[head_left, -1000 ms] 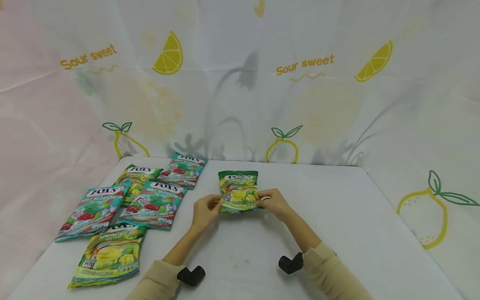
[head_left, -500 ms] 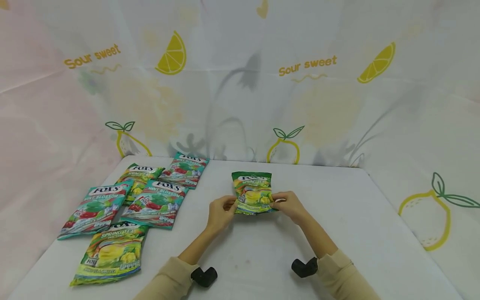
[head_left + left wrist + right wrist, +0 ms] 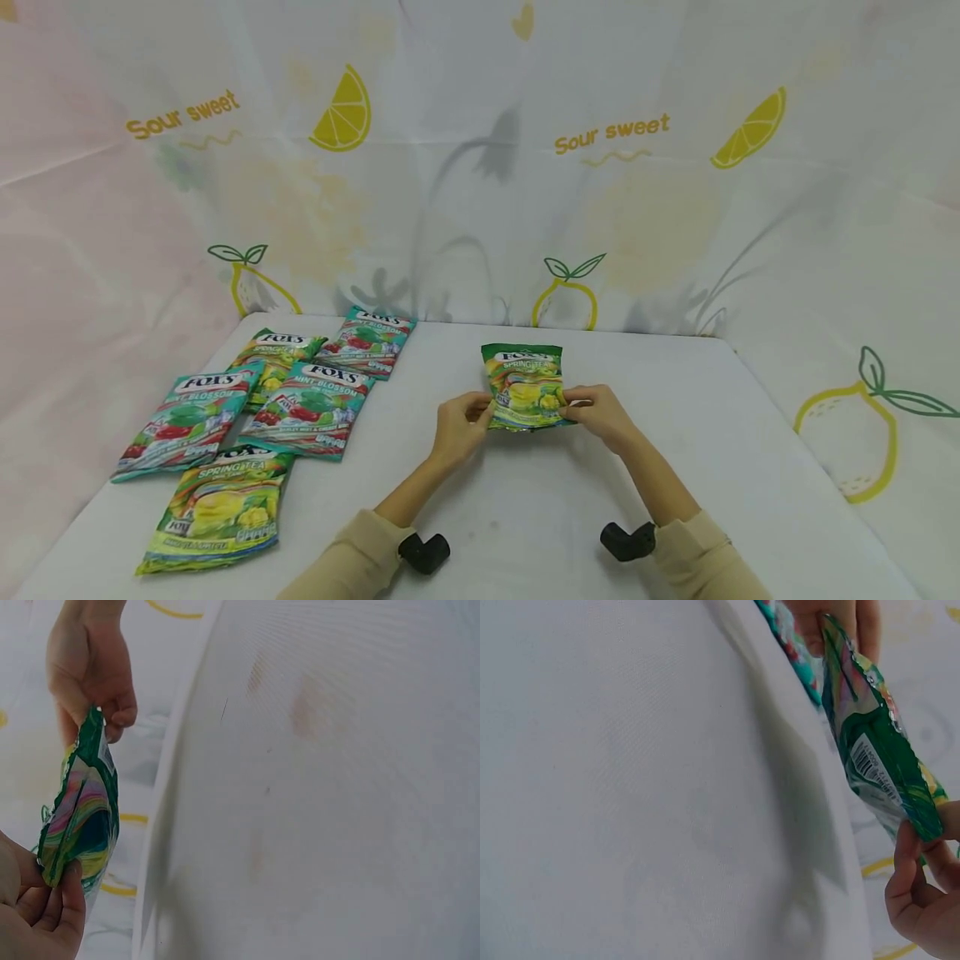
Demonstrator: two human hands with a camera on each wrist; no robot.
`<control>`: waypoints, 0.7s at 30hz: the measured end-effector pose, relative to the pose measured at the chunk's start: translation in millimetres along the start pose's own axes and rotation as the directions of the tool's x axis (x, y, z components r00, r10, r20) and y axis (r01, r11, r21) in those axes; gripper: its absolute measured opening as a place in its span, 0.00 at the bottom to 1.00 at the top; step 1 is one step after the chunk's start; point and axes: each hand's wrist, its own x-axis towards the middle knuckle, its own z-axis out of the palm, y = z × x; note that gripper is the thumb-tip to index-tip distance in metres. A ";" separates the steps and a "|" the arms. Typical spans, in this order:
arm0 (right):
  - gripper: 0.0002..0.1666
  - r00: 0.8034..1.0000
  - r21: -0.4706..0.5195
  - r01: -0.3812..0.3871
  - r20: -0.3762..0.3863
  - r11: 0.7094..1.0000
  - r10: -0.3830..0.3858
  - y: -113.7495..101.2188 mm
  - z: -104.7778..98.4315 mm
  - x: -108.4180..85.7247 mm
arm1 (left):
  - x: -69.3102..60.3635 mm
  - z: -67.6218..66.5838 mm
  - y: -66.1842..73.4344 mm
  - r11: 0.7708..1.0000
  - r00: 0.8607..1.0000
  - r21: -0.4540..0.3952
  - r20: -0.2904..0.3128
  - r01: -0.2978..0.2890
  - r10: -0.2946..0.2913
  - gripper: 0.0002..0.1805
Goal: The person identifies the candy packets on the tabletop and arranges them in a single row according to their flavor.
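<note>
A green and yellow Fox's Spring Tea candy bag point(image 3: 525, 383) is held up over the middle of the white table, its printed front facing the head camera. My left hand point(image 3: 459, 429) pinches its lower left corner between thumb and fingers. On the other side, my right hand point(image 3: 603, 417) pinches the lower right corner. In the left wrist view the candy bag point(image 3: 82, 817) appears edge-on with both hands on its ends. A barcode shows on the back of the candy bag point(image 3: 874, 761) in the right wrist view.
Several more candy bags lie on the left of the table point(image 3: 697, 467): teal Mint Blossom bags point(image 3: 311, 408) and green-yellow Spring Tea bags point(image 3: 217, 512), some overlapping. A white curtain point(image 3: 465, 208) with lemon prints stands behind the table's far edge.
Both hands have carried the Spring Tea candy bag to the right, keeping their pinch on its lower corners. The bags on the left lie as before.
</note>
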 end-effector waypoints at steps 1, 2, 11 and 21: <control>0.19 1.000 -0.002 0.004 -0.001 1.000 -0.004 0.1 -1.7 -0.9 | 0.5 1.4 0.5 1.000 1.000 -0.002 0.003 -0.004 0.004 0.08; 0.19 1.000 -0.006 0.006 0.001 1.000 -0.006 0.1 -3.6 -2.0 | 1.0 3.0 1.4 1.000 1.000 -0.006 0.005 -0.004 0.004 0.08; 0.21 1.000 -0.054 0.003 -0.001 0.999 -0.003 3.9 -25.5 -10.5 | 4.9 22.3 10.4 0.999 0.999 -0.035 0.035 -0.011 0.013 0.08; 0.21 1.000 -0.069 0.013 -0.004 0.998 -0.013 12.3 -49.5 -21.0 | 9.1 47.2 18.5 0.997 0.998 -0.066 0.062 -0.030 0.034 0.09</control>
